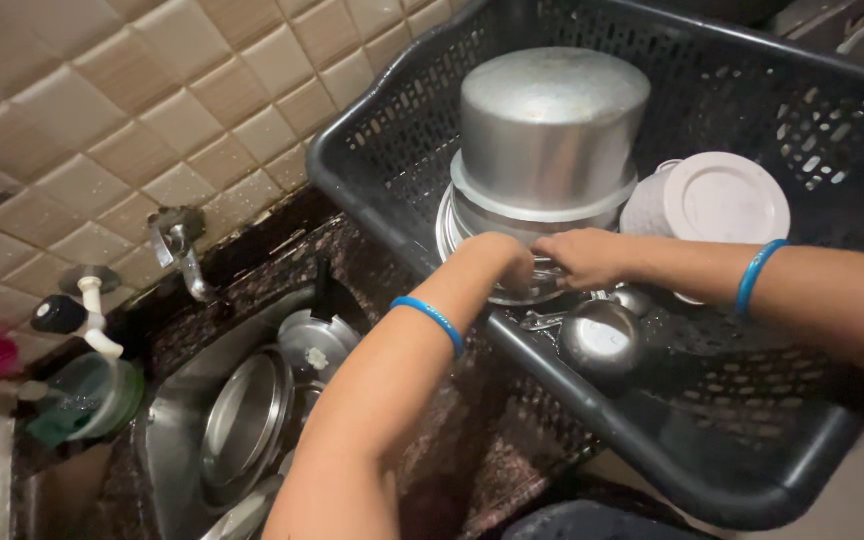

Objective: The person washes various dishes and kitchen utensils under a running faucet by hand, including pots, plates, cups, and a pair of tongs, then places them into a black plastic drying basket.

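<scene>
Two hands meet at the low edge of a steel plate (522, 292) that lies under the upturned steel pot (549, 130) in the black plastic dish basket (382, 150). My left hand (497, 262) curls over the plate's near rim, fingers folded down and closed on it as far as I can see; my right hand (584, 258) lies just beside it, fingers bent onto the same rim, though I cannot tell whether that grip is fully closed. Each wrist carries a blue bangle.

I judge the plate stiff, thin and light by itself, but likely wet and slippery, and it seems pinned by the pot and a second steel vessel stacked on it. Its rim is the only free place to take hold; a pinch with thumb above and fingers below looks safest.

Just beside stand a white cup (717, 200) and a small steel bowl (600, 340). Well apart, the sink (177, 440) holds more steel plates below the tap (180, 245).
</scene>
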